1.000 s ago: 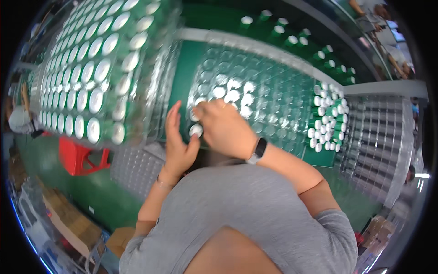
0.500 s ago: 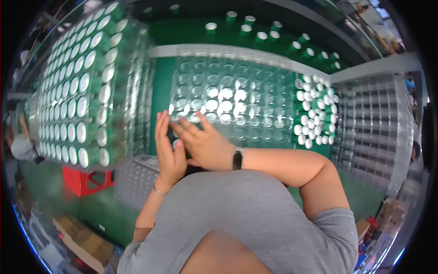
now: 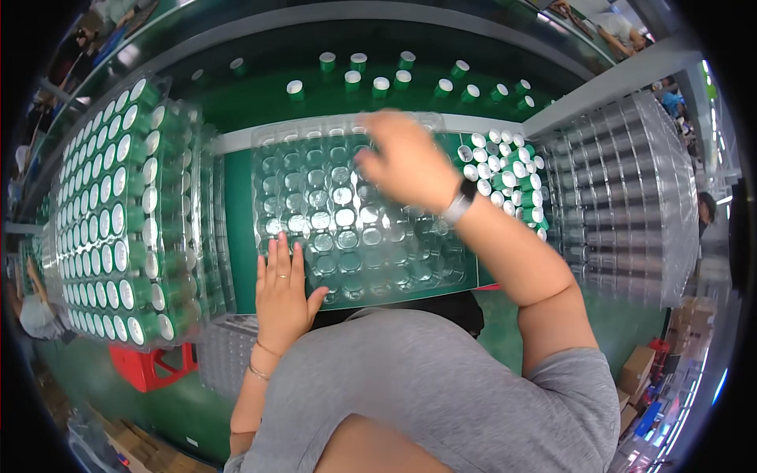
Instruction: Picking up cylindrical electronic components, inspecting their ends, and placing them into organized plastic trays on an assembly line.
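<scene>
Green counter [image 3: 236, 229] carries a clear plastic tray [image 3: 355, 229] with the left hand [image 3: 280, 296] pressed flat and open on its near edge, the right hand [image 3: 406, 162] blurred over its far side, grip untellable, and a hasty reach could topple white-capped green bottles [image 3: 505, 169] crowded just right.

Brown cardboard boxes [image 3: 643, 366] at four o'clock by the floor's edge, more flat brown cartons [image 3: 138, 449] at seven o'clock; no labels, signs, screens discernible.
</scene>
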`<act>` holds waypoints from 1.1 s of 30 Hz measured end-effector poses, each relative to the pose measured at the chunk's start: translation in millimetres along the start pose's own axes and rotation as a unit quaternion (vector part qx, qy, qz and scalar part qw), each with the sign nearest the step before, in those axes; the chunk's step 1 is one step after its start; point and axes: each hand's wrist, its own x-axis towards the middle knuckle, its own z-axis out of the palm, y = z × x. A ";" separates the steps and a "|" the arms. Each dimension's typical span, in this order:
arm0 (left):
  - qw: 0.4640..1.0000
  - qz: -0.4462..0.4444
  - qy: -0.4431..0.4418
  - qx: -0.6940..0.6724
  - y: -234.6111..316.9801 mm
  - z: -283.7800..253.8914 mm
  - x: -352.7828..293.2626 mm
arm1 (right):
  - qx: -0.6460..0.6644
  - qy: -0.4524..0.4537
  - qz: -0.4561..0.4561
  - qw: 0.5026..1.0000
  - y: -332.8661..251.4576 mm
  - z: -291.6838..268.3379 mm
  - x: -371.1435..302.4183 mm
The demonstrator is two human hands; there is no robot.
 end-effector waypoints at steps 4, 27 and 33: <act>1.000 0.006 0.000 -0.009 6.4 -4.0 7.0 | -0.172 0.083 0.194 0.962 122.0 -49.5 37.6; 0.969 -0.048 0.104 -0.217 9.7 -23.1 15.2 | -0.183 -0.028 0.079 0.980 158.1 -45.8 64.8; 0.720 -0.124 0.107 -0.675 33.1 -41.1 59.5 | 0.267 -0.033 -0.020 0.963 0.6 -34.6 13.5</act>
